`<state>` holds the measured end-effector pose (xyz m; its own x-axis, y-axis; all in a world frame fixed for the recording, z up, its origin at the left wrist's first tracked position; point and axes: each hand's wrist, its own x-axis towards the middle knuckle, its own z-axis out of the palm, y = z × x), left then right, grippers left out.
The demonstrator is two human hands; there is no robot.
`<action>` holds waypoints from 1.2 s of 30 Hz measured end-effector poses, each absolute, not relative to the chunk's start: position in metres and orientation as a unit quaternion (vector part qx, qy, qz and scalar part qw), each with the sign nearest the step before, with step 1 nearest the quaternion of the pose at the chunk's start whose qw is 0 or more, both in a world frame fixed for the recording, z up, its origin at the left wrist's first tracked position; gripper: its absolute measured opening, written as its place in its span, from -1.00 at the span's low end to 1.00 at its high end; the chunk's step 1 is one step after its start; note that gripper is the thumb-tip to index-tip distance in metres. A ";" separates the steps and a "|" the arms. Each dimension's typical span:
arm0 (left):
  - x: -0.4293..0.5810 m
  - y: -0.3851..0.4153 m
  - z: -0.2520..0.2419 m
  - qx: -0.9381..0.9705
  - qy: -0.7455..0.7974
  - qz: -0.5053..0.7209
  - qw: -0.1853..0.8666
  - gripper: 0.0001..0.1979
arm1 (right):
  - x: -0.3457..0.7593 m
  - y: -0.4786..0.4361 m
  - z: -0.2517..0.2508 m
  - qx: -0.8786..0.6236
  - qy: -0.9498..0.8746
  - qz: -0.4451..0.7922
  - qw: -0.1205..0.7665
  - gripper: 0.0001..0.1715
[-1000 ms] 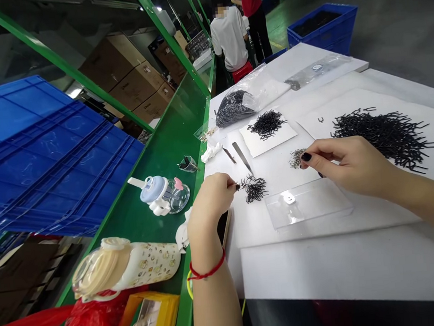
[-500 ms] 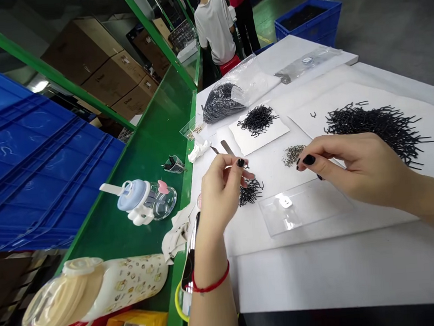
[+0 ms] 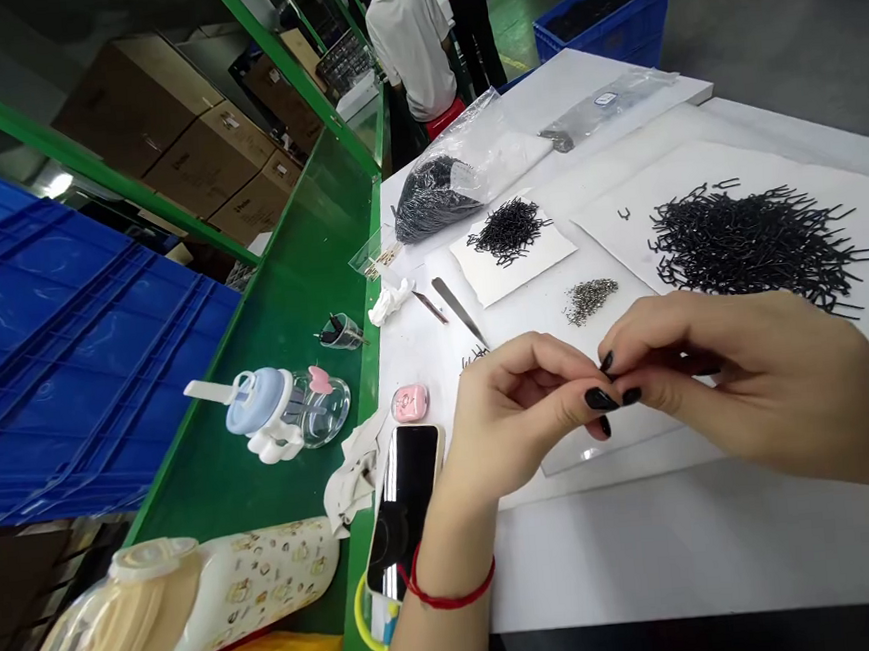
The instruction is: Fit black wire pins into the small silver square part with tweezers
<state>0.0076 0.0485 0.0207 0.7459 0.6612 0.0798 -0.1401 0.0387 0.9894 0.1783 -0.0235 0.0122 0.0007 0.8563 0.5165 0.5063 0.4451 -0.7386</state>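
My left hand (image 3: 532,413) and my right hand (image 3: 755,380) meet fingertip to fingertip over the white table (image 3: 611,562). Both are closed in a pinch. A tiny black piece seems to sit at the left fingertips; what the right fingers hold is hidden. Just beyond the hands lies a small heap of tiny metal parts (image 3: 590,300). The large pile of black bent pieces (image 3: 759,245) spreads on white sheeting behind my right hand. Farther back, a smaller black pile (image 3: 509,231) rests on a white sheet (image 3: 550,266). Below the hands, a clear plastic tray (image 3: 595,448) is partly covered.
Metal tweezers (image 3: 460,311) lie left of the metal heap. A phone (image 3: 408,508) and a pink case (image 3: 411,403) are by my left wrist. A filled plastic bag (image 3: 436,200) stands behind. On the green ledge are a clear cup (image 3: 324,404) and a patterned bottle (image 3: 266,579).
My hands were apart and now touch at the fingertips. The left hand moved right, uncovering the phone, pink case and tweezers; the right hand left the metal heap and came nearer me.
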 end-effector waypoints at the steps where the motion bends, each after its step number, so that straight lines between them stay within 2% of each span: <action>1: 0.008 0.049 0.020 0.624 0.201 0.284 0.700 -0.80 | 0.179 -0.024 0.013 -0.490 -0.690 0.159 0.509 -0.92; 3: 0.008 0.050 0.019 0.615 0.192 0.271 0.715 -0.82 | 0.181 -0.025 0.012 -0.473 -0.695 0.141 0.523 -0.89; 9: 0.006 0.053 0.020 0.616 0.195 0.242 0.724 -0.93 | 0.182 -0.023 0.012 -0.425 -0.692 0.195 0.551 -0.86; 17: 0.002 0.053 0.020 0.618 0.200 0.224 0.727 -0.86 | 0.181 -0.021 0.007 -0.414 -0.694 0.252 0.533 -0.88; 22: 0.001 0.051 0.022 0.594 0.192 0.203 0.755 -0.84 | 0.183 -0.021 0.002 -0.403 -0.707 0.236 0.531 -0.86; 27: -0.001 0.050 0.027 0.573 0.199 0.189 0.772 -0.82 | 0.181 -0.021 0.000 -0.407 -0.702 0.228 0.538 -0.71; 32: -0.001 0.045 0.033 0.587 0.215 0.179 0.760 -0.80 | 0.182 -0.018 0.005 -0.361 -0.738 0.191 0.538 -0.79; 36: -0.002 0.046 0.034 0.618 0.241 0.244 0.708 -0.84 | 0.183 -0.019 0.008 -0.368 -0.737 0.161 0.543 -0.78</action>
